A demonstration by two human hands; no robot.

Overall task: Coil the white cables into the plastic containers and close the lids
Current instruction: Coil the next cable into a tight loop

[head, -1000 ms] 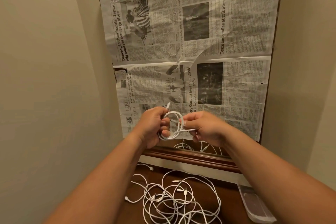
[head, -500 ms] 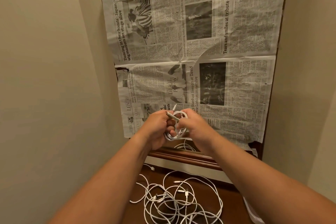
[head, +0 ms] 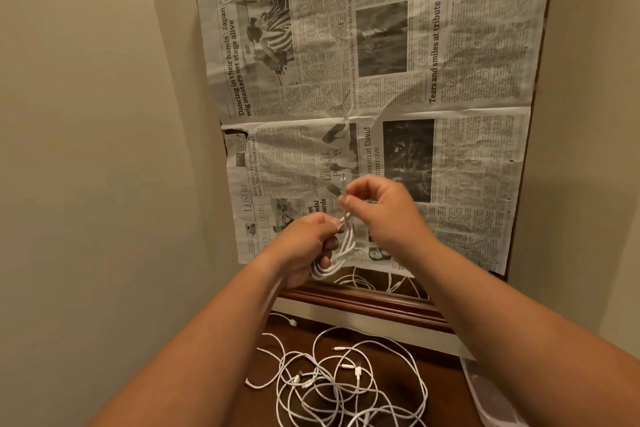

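Left grip (head: 304, 248), right grip (head: 384, 215) on cable (head: 333, 265); container (head: 486, 393) apart

A home, by the look of it: a beige-walled corner (head: 86, 149), a dark polished wooden table (head: 440, 388), and a wood-framed panel (head: 367, 302) papered over with newspaper (head: 363, 107).

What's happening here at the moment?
A person is coiling one white cable by hand. The left hand grips the coil in front of the newspaper. The right hand pinches its free end just above. A tangle of loose cables lies on the wooden top below, and a plastic container sits at the right edge.
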